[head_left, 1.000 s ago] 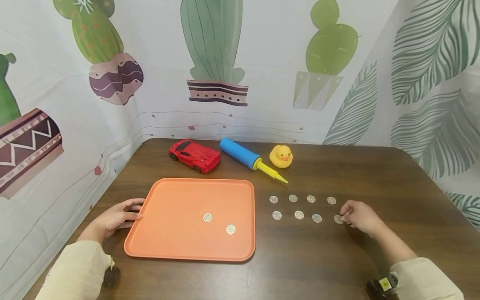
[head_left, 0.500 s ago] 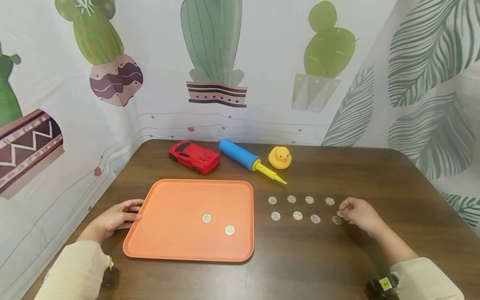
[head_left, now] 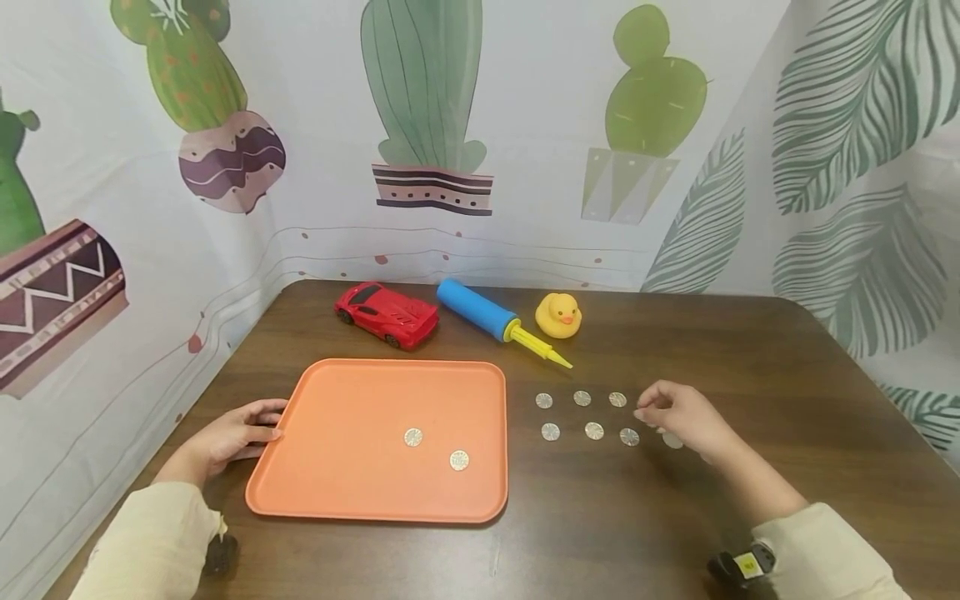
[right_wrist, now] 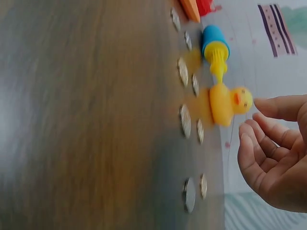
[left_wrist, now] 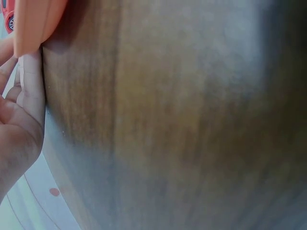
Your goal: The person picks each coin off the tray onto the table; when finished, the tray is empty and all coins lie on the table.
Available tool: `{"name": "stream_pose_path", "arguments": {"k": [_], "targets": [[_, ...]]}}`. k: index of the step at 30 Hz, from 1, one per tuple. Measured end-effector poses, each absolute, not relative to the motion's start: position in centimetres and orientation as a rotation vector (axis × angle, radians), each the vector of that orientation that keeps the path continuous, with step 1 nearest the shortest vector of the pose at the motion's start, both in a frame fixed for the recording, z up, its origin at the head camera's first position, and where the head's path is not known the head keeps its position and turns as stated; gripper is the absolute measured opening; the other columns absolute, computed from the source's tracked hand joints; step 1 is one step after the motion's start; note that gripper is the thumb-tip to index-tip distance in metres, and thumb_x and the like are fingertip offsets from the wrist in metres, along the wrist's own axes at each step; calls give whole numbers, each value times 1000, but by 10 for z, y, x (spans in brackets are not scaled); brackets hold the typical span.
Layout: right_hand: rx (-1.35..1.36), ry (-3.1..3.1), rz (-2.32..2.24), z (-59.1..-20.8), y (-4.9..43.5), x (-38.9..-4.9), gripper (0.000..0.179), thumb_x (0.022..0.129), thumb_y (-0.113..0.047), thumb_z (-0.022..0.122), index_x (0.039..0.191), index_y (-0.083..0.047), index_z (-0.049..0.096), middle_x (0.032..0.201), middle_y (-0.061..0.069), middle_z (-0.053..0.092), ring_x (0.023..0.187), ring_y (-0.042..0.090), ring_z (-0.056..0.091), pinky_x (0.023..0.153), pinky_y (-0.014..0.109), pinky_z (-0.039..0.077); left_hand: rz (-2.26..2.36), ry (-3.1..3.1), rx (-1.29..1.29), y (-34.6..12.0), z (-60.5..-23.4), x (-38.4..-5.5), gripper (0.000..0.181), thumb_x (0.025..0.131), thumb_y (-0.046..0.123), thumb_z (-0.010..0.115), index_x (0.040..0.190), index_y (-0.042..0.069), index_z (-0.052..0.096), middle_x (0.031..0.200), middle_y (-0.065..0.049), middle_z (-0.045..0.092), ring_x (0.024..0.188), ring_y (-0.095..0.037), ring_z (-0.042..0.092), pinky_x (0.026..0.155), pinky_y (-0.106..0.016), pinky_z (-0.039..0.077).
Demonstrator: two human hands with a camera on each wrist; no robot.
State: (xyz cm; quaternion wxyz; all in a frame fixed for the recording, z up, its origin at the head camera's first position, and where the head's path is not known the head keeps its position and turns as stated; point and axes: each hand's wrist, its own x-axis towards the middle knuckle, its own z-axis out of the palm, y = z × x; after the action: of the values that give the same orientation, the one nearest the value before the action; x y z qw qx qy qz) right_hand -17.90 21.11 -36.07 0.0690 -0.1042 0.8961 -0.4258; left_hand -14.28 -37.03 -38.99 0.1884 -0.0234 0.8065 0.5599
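Note:
My left hand (head_left: pixel 232 435) rests against the left edge of an orange tray (head_left: pixel 352 479), its fingers fairly straight; the left wrist view shows the hand (left_wrist: pixel 21 120) beside the tray's underside (left_wrist: pixel 36 24). Two round silvery coins, one left (head_left: pixel 413 437) and one right (head_left: pixel 459 461), lie in the tray. On the table to its right, several more coins (head_left: pixel 594 431) form two rows. My right hand (head_left: pixel 686 421) is above their right end, fingers loosely bent, covering part of the rows. In the right wrist view that hand (right_wrist: pixel 283 148) shows nothing between thumb and fingers; coins (right_wrist: pixel 185 120) lie flat.
Along the back of the brown table (head_left: pixel 600 533) stand a red toy car (head_left: pixel 390 315), a blue and yellow hand pump (head_left: pixel 480 310) and a yellow rubber duck (head_left: pixel 558 316). A cactus-patterned cloth (head_left: pixel 540 125) hangs behind the table.
My right hand has risen off the front-row coin at the right end and shifted left and slightly back. That coin stays on the table. The left hand and tray keep their places.

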Motion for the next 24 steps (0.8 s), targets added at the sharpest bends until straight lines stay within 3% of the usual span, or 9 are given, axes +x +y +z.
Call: {"name": "stream_pose_path", "arguments": {"k": [12,24], "targets": [[-488,2604,-1337,-358,164,-179,13,76,-7,62,85,1,55,74,5,55,67,23,51,52,29,42,1588,2244,-64,-371,-390,-144,65,84,10,55,131,-10,16,117,-24,35,88,-16,54,75,-37,46],[-620,2331,-1479,-362,114,-175,17,76,-5,62,88,5,55,76,6,55,69,18,53,63,33,48,1580,2262,-80,-369,-388,-142,64,84,10,55,131,-11,17,115,-21,38,87,-15,54,75,-36,46]]}}
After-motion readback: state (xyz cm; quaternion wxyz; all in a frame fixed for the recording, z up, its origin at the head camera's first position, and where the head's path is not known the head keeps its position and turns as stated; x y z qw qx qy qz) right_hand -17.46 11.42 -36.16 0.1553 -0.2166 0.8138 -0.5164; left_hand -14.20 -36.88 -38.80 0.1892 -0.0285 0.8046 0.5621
